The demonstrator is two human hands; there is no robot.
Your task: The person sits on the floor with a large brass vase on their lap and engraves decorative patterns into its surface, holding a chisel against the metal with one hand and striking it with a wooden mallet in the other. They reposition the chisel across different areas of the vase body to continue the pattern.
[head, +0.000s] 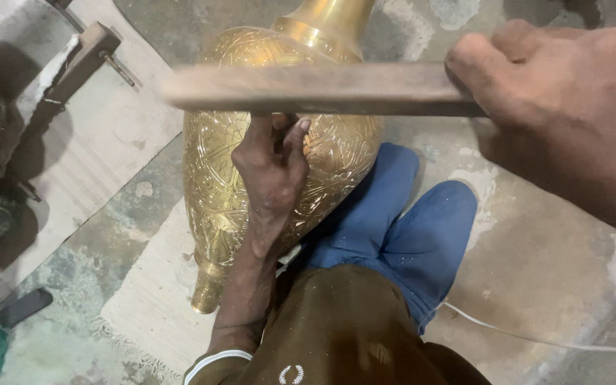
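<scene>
A large engraved golden brass vase (279, 153) lies on its side across the person's lap, its neck pointing to twelve o'clock over the concrete floor (536, 264). The left hand (272, 167) rests on the vase's belly, fingers pinched narrowly around something too hidden to make out. At two o'clock, the right hand (572, 93) is closed around a long, blurred wooden stick (315, 89) held crosswise above the vase.
</scene>
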